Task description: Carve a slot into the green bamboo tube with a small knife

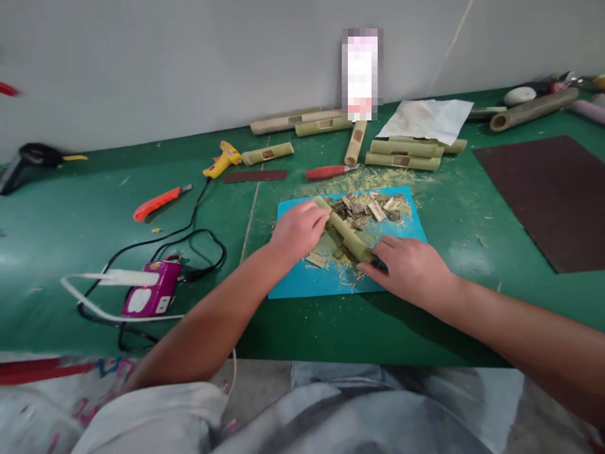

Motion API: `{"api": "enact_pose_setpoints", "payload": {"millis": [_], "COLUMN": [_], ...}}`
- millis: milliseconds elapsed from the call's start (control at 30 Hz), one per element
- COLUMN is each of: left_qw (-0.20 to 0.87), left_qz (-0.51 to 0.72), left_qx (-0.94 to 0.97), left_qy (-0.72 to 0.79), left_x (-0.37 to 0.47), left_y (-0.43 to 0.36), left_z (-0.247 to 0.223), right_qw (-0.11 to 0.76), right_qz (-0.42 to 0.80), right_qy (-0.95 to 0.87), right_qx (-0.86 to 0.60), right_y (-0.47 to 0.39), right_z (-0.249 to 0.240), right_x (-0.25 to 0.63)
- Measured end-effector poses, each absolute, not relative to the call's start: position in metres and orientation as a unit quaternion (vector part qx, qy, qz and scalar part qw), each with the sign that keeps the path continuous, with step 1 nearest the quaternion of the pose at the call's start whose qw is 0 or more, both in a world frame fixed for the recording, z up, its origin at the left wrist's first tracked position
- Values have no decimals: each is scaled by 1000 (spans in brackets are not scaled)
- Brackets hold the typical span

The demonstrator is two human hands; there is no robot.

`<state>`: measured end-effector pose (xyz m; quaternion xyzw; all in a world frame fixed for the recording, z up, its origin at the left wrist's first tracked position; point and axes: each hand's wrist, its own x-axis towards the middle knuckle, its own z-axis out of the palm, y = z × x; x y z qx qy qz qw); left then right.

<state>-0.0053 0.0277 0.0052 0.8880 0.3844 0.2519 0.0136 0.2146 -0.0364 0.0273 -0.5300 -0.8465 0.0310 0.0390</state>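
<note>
A green bamboo tube lies slantwise above a blue sheet. My left hand has its fingers closed round the tube's far end. At the near end, my right hand is closed on a dark object, perhaps a tool handle, which meets the tube; its working part is hidden. Bamboo chips and fine shavings are scattered over the sheet, mostly behind the tube.
Behind the sheet lie a red-handled knife and notched bamboo tubes. On the left are an orange cutter, a yellow glue gun and a purple power block with cables. A dark brown sheet lies right.
</note>
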Motion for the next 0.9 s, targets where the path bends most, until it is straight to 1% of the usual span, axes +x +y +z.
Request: {"api": "enact_pose_setpoints", "payload": {"millis": [33,167,267,300,400,533,667,800,900], "left_qw": [12,75,40,33,79,37,82,45,80], "left_qz": [247,210,254,254,210,239,193,238,198], "left_qx": [889,919,892,896,923,899,926,899,923], "left_qy": [385,325,371,363,313,366,315,364,320], "left_x": [-6,-3,-1,0,3,6,7,7,7], "left_y": [28,23,20,19,14,10,5,4,5], "left_z": [5,5,5,5,4,6,7,6,6], "right_qw": [37,35,46,48,53,53,40,40,39], "right_qz": [32,40,33,33,40,39,45,48,57], "right_qy": [-846,-848,-844,-844,-848,-840,-841,-833,-837], "right_qx": [-530,-527,-534,-532,-526,-539,-538,-550,-543], "right_y": [-36,-36,-36,-36,-36,-37,-38,-38,-38], "right_z": [27,27,26,26,25,25,26,27,27], "right_x": [215,214,215,215,216,216,214,213,214]}}
